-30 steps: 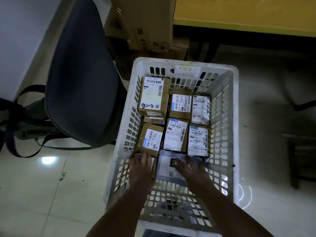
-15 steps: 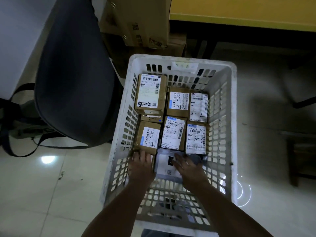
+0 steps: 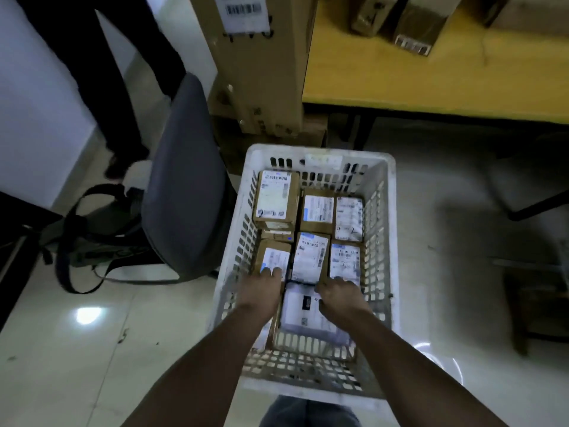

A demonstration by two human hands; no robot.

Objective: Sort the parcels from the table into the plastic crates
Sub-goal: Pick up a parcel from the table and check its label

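Note:
A white plastic crate [image 3: 390, 241] stands on the floor below me and holds several brown boxes with white labels. A white soft parcel [image 3: 303, 312] lies flat at the crate's near end, between my hands. My left hand [image 3: 261, 292] reaches into the crate, its straight fingers touching the near-left brown box [image 3: 272, 257]. My right hand [image 3: 338, 295] rests on the far right part of the soft parcel, fingertips at the near edge of a labelled box [image 3: 345, 258]. Neither hand grips anything.
A yellow table [image 3: 431, 81] at the upper right carries brown parcels [image 3: 417, 26]. A tall cardboard box [image 3: 261, 57] stands behind the crate. A grey office chair [image 3: 184, 180] is close on the left, a strapped bag [image 3: 92, 238] beside it. A person's legs [image 3: 123, 103] stand at far left.
Both hands slid a little farther into the crate, up to the boxes. My view tilted up, bringing the tabletop and the standing person's legs into sight.

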